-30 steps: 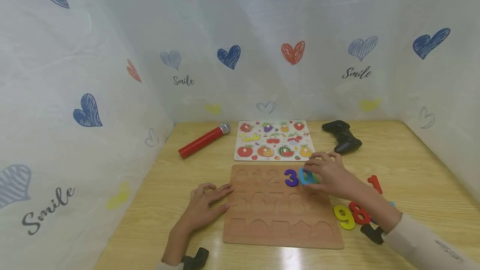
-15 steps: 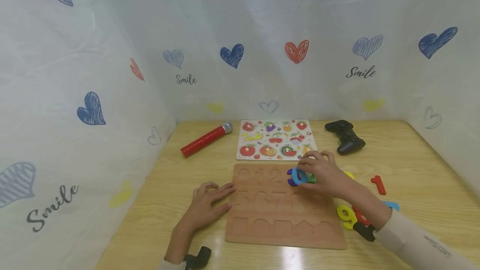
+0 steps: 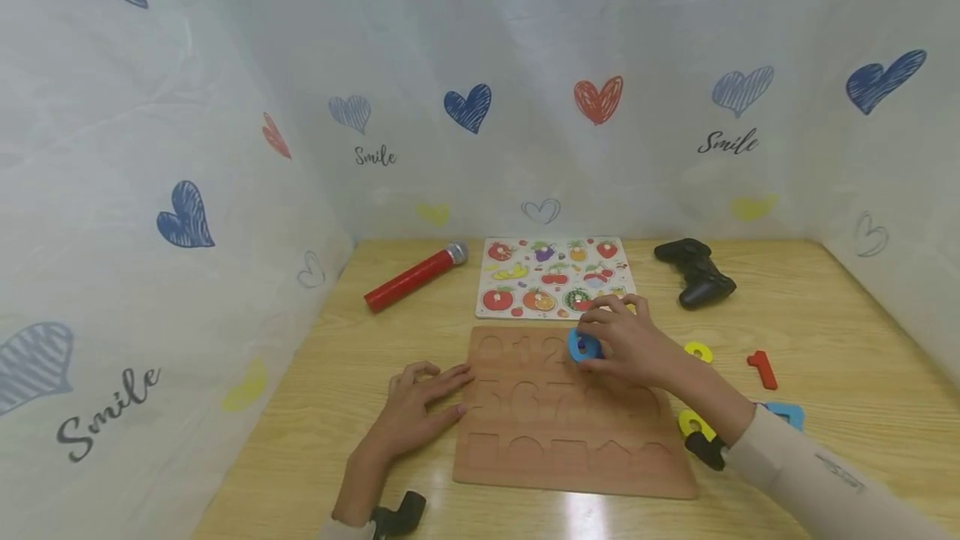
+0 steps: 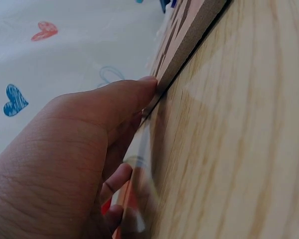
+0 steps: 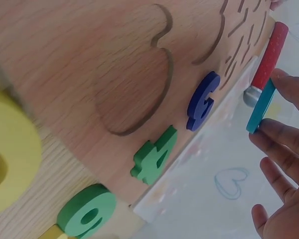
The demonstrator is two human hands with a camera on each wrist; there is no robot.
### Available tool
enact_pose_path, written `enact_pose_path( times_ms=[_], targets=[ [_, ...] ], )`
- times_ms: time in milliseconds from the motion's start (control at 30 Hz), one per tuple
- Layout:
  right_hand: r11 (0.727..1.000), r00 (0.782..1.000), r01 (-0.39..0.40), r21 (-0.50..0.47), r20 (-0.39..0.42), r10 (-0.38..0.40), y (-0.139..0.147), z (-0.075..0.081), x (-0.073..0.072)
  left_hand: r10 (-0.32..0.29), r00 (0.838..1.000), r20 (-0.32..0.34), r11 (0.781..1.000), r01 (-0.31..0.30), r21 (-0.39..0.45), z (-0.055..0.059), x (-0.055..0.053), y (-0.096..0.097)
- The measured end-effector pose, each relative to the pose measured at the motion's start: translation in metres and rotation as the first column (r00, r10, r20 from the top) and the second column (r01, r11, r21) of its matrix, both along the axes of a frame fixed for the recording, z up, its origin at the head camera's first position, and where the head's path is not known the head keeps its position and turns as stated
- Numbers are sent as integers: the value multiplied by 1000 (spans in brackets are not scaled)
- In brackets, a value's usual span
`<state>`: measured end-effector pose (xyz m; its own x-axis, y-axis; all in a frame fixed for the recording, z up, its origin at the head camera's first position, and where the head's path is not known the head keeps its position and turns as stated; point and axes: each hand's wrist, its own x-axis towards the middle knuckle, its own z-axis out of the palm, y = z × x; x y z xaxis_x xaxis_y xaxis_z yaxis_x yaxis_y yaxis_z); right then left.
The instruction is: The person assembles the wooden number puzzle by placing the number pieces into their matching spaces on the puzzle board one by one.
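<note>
My right hand (image 3: 630,344) pinches a light blue zero-shaped number piece (image 3: 583,346) between thumb and fingertips, above the top row of the wooden number board (image 3: 525,473). In the right wrist view the blue piece (image 5: 262,105) is seen edge-on, raised off the board. A purple number 3 (image 5: 203,101) and a green number 4 (image 5: 155,155) sit on the board below it; the right hand mostly hides them in the head view. My left hand (image 3: 416,417) rests by the board's left side, thumb and fingertips at its edge, fingers extended.
Right of the board lie a red number 1 (image 3: 762,369), yellow pieces (image 3: 698,352), a light blue piece (image 3: 786,415) and a green round-holed number (image 5: 87,211). Behind stand a fruit puzzle (image 3: 555,277), a red microphone (image 3: 412,277) and a black game controller (image 3: 696,273).
My right hand has carried the light blue piece leftward along the top row, from beside the purple 3 to over it, near the 2 recess. The left hand stays at the board's edge.
</note>
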<state>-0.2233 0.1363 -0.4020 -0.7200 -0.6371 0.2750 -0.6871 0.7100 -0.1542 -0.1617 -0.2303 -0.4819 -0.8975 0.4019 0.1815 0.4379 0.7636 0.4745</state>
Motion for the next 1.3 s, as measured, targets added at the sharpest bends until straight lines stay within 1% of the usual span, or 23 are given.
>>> enact_pose_path(
  times_ms=[167, 267, 400, 500, 633, 767, 867, 1067, 1200, 1300],
  targets=[
    [999, 999, -37, -24, -18, 36, -9, -1, -2, 1, 1000, -6, 1000, -1, 8, -1, 0, 0],
    [997, 998, -59, -44, -31, 58, -13, -2, -4, 4, 1000, 2, 1000, -4, 2, -2, 0, 0],
    [995, 996, -78, -55, -41, 76, -21, -2, -8, 9, 1000, 14, 1000, -9, -1, 0, -1, -1],
    [995, 996, -85, -53, -40, 83, -27, -2, -11, 6, 1000, 3, 1000, -6, 8, 1, -1, -1],
    [997, 997, -67, -32, -30, 66, -35, -2, -13, 0, 1000, -13, 1000, 0, 13, 1, -1, 0],
    [999, 999, -37, 13, -14, 38, -44, -2, -13, 3, 1000, 9, 1000, -3, 13, 0, 0, 0],
    [999, 999, -40, 23, -7, 41, -50, -4, -13, 10, 1000, 22, 1000, -10, 12, 1, 1, 1],
    [998, 998, -49, 26, -35, 50, -62, -7, -15, 17, 1000, 22, 1000, -17, 9, 3, 1, 1],
    [999, 999, -43, 32, -14, 43, -68, -9, -17, 14, 1000, 19, 1000, -14, 12, 3, 1, 1],
    [999, 999, -34, 33, 18, 34, -73, -10, -18, 10, 1000, 8, 1000, -10, 13, 2, 1, 2]
  ],
)
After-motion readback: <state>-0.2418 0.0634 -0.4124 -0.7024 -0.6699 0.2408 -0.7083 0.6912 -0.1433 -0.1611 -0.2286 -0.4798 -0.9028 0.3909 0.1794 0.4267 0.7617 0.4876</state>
